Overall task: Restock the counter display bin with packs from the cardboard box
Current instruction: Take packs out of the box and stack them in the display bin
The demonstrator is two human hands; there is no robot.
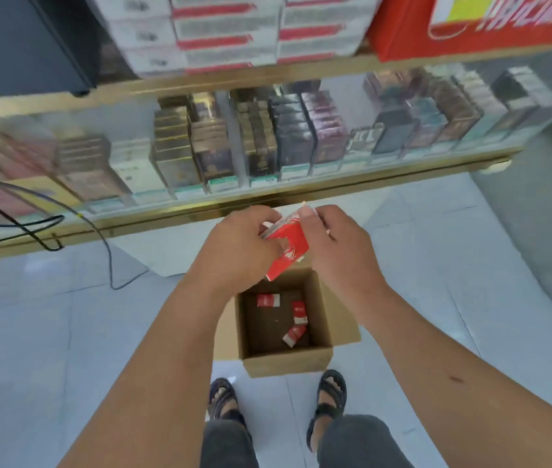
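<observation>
Both my hands hold red and white packs [287, 244] together, just above the open cardboard box [321, 358] on the floor. My left hand [240, 248] grips the packs from the left with curled fingers. My right hand [335, 244] pinches their upper right end with thumb and fingers. Three more red packs lie loose on the box bottom [296, 334]. The glass counter display [267, 143] with rows of packs stands directly ahead, beyond my hands.
Stacked white and red cartons [227, 32] and a red box [470, 25] sit on the counter top. Black cables [31, 228] hang at the left over the counter edge. My sandalled feet [330, 396] stand right behind the box on a pale tiled floor.
</observation>
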